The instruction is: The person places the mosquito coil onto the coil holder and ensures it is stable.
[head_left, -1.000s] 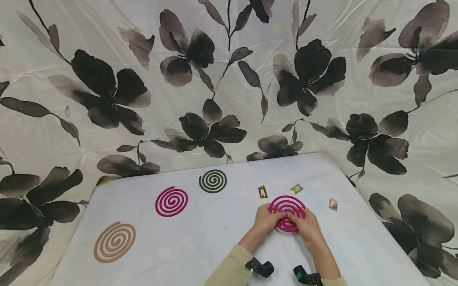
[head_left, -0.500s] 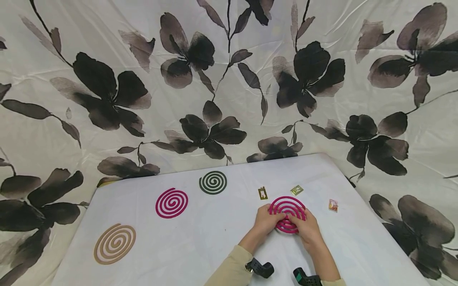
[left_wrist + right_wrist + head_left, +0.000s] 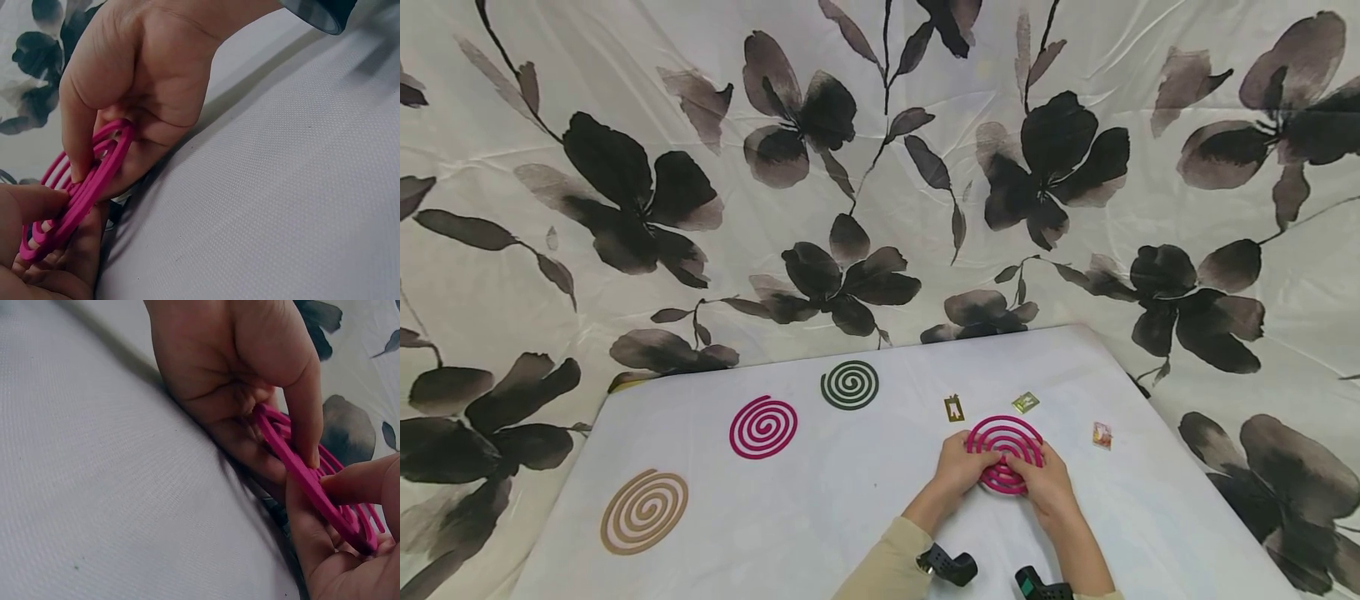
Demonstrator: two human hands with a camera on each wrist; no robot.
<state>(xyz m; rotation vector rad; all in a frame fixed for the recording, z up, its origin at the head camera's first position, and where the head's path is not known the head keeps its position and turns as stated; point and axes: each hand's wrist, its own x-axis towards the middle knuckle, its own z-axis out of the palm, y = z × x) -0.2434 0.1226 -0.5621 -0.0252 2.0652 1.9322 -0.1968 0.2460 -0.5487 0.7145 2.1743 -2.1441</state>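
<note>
Both hands grip a magenta mosquito coil [image 3: 1004, 427], tilted over the right part of the white table. My left hand [image 3: 958, 465] holds its left side, thumb pressed near the centre and fingers behind. On the other side my right hand [image 3: 1048, 483] does the same, its thumb tip meeting the left one. In the left wrist view the coil [image 3: 94, 187] appears edge-on, its rings lying in more than one layer. The right wrist view shows the fingers curled under the coil [image 3: 300, 469], partly hidden by it.
Flat on the table [image 3: 820, 517] at left lie a tan coil [image 3: 646, 510], another magenta coil [image 3: 764, 427] and a dark green coil [image 3: 850, 385]. Behind the hands are a small gold cut-out plate [image 3: 953, 408], a gold-green piece [image 3: 1026, 402] and a reddish piece [image 3: 1102, 435]. Floral cloth [image 3: 880, 183] hangs behind.
The head view has shifted slightly, so the scene sits a little lower and further right. Both hands keep the same hold on the magenta mosquito coil.
</note>
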